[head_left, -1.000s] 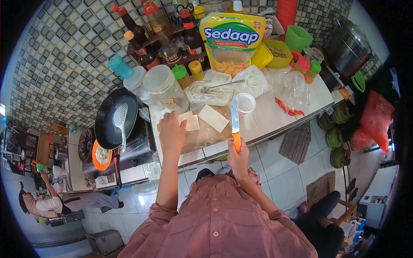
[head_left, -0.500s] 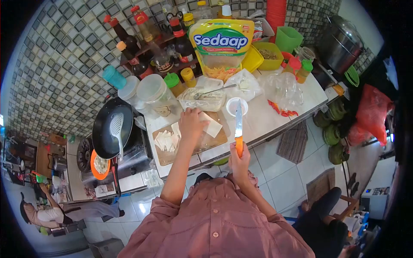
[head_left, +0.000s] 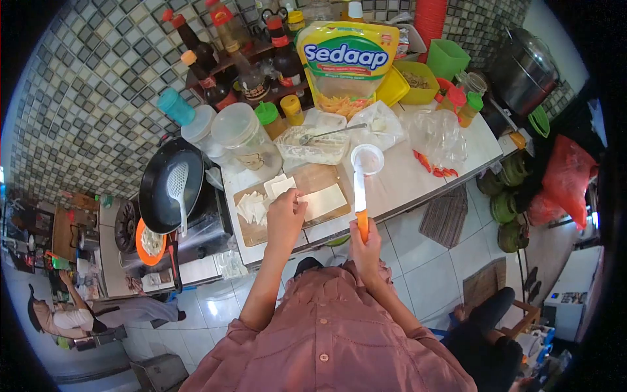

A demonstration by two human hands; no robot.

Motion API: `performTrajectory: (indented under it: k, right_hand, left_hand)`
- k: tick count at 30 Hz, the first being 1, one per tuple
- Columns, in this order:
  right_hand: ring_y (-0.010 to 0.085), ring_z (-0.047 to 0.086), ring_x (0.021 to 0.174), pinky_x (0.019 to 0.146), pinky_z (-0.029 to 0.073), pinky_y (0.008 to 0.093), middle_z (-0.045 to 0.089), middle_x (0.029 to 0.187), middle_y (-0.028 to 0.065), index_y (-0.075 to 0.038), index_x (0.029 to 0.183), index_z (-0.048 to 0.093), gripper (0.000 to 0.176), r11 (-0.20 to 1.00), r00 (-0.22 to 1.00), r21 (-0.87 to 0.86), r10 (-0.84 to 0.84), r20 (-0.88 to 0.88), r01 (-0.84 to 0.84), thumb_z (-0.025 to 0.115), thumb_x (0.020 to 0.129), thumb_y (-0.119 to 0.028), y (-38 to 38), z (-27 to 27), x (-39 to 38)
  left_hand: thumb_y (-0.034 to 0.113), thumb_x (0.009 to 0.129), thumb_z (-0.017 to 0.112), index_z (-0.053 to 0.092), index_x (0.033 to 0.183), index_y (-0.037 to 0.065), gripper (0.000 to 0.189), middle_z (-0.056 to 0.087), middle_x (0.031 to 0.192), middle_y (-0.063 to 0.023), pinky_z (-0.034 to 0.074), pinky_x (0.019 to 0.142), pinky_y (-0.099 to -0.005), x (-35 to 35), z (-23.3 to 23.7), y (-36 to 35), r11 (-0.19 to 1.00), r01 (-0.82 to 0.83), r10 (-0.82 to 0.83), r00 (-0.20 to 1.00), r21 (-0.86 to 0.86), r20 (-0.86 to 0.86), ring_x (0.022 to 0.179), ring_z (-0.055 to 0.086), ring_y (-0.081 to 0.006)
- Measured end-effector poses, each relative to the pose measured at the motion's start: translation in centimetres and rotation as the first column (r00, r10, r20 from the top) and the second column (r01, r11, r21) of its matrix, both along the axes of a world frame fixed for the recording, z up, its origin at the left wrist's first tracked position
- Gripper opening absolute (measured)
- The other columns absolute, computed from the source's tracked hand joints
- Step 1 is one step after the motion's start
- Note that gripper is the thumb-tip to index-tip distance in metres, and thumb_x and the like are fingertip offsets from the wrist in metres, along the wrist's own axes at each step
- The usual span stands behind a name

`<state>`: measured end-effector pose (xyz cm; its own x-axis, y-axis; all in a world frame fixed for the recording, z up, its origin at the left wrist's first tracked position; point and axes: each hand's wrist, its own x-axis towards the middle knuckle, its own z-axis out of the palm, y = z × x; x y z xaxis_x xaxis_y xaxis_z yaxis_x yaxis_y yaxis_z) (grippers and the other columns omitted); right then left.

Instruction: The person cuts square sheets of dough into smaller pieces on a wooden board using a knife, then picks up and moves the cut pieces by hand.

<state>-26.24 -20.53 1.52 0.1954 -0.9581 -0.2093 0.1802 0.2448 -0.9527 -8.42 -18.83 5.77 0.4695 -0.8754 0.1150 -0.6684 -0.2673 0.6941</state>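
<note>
My right hand (head_left: 365,247) grips a knife (head_left: 360,193) by its orange handle, blade pointing away and its tip by the small white bowl (head_left: 367,160). My left hand (head_left: 286,214) is over the wooden cutting board (head_left: 319,175), its fingers curled together at the left edge of a white rectangular wrapper-like sheet (head_left: 324,201). Whatever lies between these fingertips is hidden. Beyond them is a small stack of white squares (head_left: 279,184). Several thin white pieces (head_left: 251,207) lie fanned out at the board's left.
Behind the board stand a plastic tub (head_left: 313,145) with a spoon across it, clear jars (head_left: 238,134) and a Sedaap pouch (head_left: 346,65). A black pan (head_left: 160,196) with a slotted turner sits left. Red chillies (head_left: 434,166) lie right. Another person (head_left: 72,317) is far left.
My left hand has drawn back toward me from the white sheet, its fingers now curled, exposing small squares behind it. The knife stays in my right hand, nearly unmoved. The view has shifted slightly.
</note>
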Motion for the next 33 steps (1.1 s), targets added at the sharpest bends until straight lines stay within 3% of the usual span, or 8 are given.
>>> performTrajectory:
  k: [3,5,9,11,15,17,20,33]
  right_hand:
    - [0.0061,0.038,0.042,0.038,0.031,0.0267,0.04,0.055,-0.0021,-0.003,0.085,0.049,0.016,0.978,0.978,-0.203,0.013,-0.208,-0.056,0.056,0.089,-0.016,0.6,-1.3,-0.2]
    - [0.0179,0.049,0.042,0.041,0.036,0.0347,0.047,0.054,0.0065,-0.002,0.088,0.05,0.017,0.93,0.908,-0.341,-0.021,-0.419,-0.135,0.056,0.089,-0.018,1.3,-0.7,-0.5]
    - [0.0334,0.057,0.049,0.044,0.041,0.0421,0.054,0.058,0.0168,-0.004,0.091,0.05,0.018,0.904,0.818,-0.333,0.032,-0.574,-0.269,0.053,0.09,-0.021,2.3,1.2,-1.1]
    - [0.0422,0.057,0.058,0.047,0.043,0.0484,0.058,0.063,0.0216,-0.005,0.094,0.048,0.02,0.885,0.723,-0.302,0.054,-0.688,-0.354,0.051,0.091,-0.024,2.6,1.4,-1.1]
    - [0.0417,0.057,0.056,0.047,0.043,0.0504,0.058,0.063,0.0214,-0.006,0.097,0.046,0.021,0.86,0.632,-0.3,0.033,-0.774,-0.413,0.049,0.091,-0.026,2.7,1.7,-0.9]
    - [0.0428,0.058,0.06,0.05,0.042,0.0488,0.058,0.064,0.0227,-0.004,0.097,0.047,0.02,0.869,0.589,-0.235,0.078,-0.805,-0.436,0.051,0.091,-0.023,2.7,2.0,-0.8]
    - [0.0434,0.057,0.06,0.049,0.042,0.0497,0.058,0.065,0.0228,-0.005,0.098,0.047,0.02,0.85,0.641,-0.301,0.053,-0.766,-0.431,0.05,0.091,-0.024,2.8,1.5,-0.7]
    - [0.0406,0.058,0.052,0.044,0.045,0.05,0.057,0.058,0.0202,-0.003,0.094,0.043,0.024,0.814,0.534,-0.287,0.034,-0.845,-0.506,0.045,0.093,-0.027,3.0,0.7,-0.3]
  left_hand:
    - [0.012,0.076,0.067,0.058,0.099,0.004,0.026,0.062,0.084,-0.0135,0.048,0.057,-0.0338,-0.5,-0.2,1.2,0.998,-0.047,0.051,0.996,-0.047,0.078,0.059,0.061,-0.0241]
    - [0.012,0.077,0.066,0.058,0.101,0.004,0.026,0.061,0.093,-0.0129,0.048,0.06,-0.0348,-1.1,0.6,2.4,0.997,-0.073,0.071,0.993,0.012,0.094,0.068,0.062,-0.0248]
    - [0.014,0.078,0.064,0.056,0.105,0.003,0.03,0.058,0.104,-0.0138,0.047,0.074,-0.0398,-2.3,1.2,4.9,0.997,-0.074,0.081,0.969,-0.035,0.235,0.088,0.059,-0.0306]
    - [0.015,0.079,0.063,0.054,0.112,0.002,0.037,0.056,0.11,-0.0145,0.044,0.085,-0.039,-2.7,0.8,5.7,0.994,0.047,-0.022,0.974,-0.103,0.224,0.104,0.053,-0.0328]
    - [0.016,0.079,0.063,0.05,0.121,0.001,0.046,0.051,0.121,-0.0146,0.039,0.094,-0.0437,-4.1,-0.6,6.7,0.988,0.139,-0.124,0.973,-0.069,0.194,0.115,0.047,-0.0327]
    - [0.017,0.08,0.062,0.045,0.127,0.0,0.052,0.042,0.134,-0.0123,0.033,0.1,-0.051,-4.8,-0.6,7.1,0.979,0.185,-0.203,0.918,0.083,0.341,0.125,0.039,-0.0309]
    - [0.018,0.081,0.061,0.042,0.129,0.0,0.054,0.037,0.139,-0.0096,0.027,0.102,-0.0556,-5.0,-1.1,7.4,0.975,0.175,-0.211,0.925,0.141,0.315,0.13,0.033,-0.029]
    - [0.016,0.087,0.055,0.042,0.13,-0.001,0.047,0.036,0.14,-0.0118,0.026,0.104,-0.0533,-5.1,-2.4,4.7,0.987,0.115,-0.151,0.902,0.111,0.405,0.13,0.034,-0.0279]
